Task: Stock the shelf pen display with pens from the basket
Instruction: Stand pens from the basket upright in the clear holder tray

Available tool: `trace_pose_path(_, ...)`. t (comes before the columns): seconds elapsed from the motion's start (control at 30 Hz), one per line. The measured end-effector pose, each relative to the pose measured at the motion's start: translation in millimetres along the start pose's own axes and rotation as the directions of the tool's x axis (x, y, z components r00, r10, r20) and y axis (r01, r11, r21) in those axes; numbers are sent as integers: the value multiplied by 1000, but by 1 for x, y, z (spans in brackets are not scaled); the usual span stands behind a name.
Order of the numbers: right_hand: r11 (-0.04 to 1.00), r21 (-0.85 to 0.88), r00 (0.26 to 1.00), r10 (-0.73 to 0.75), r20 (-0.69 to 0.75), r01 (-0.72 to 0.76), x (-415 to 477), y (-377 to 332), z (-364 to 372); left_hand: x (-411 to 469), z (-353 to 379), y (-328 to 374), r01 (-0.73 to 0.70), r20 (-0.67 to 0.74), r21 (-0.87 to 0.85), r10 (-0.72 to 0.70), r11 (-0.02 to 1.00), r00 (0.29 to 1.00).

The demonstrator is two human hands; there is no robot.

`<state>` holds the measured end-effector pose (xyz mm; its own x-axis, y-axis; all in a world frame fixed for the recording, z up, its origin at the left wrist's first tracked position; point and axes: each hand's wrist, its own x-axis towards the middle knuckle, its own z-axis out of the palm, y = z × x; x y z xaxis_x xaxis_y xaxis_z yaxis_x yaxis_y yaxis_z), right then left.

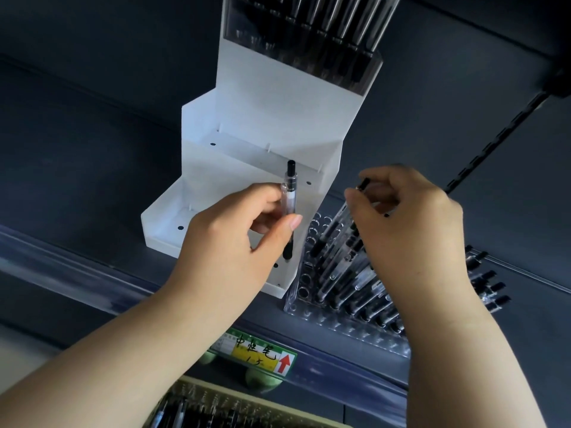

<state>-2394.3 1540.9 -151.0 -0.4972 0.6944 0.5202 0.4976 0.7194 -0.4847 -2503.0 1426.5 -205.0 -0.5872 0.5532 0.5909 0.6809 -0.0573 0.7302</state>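
Two hands work at the white stepped display stand (262, 112): the left hand (228, 239) pinches a clear black-capped pen (289, 193) between thumb and fingers, upright in front of the stand's lower tiers. The right hand (414, 230) has its fingers curled round the top of a second pen (364, 183), over the clear holed pen rack (304, 288) just right of the stand, which is partly filled with slanted pens. The basket (216, 400) with more pens sits below the stand, past the yellow shelf label (256, 355).
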Motion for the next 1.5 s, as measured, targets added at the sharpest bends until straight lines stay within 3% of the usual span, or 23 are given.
trace_pose_path(0.4,989,-87,990,-122,-64,116,-2,2,-1,2,0,2,19,-14,16,-19,1000,1000)
trace_pose_path(0.57,979,-137,988,-153,7,153,-7,0,-3,3,2,5,46,-17,-4,-46,999,999)
trace_pose_path(0.7,964,-205,984,-179,-17,172,-10,0,-2,3,5,5,64,-12,-29,-64,998,998)
trace_pose_path(0.93,962,-229,985,-165,-45,151,-11,4,-3,6,15,10,165,9,-188,-166,968,986)
trace_pose_path(1.13,966,-213,989,-147,-3,143,-14,5,-4,8,16,20,117,-45,-294,-137,948,990)
trace_pose_path(1.5,988,-100,992,-123,-20,121,-18,7,-13,9,40,5,207,171,15,-207,978,963)
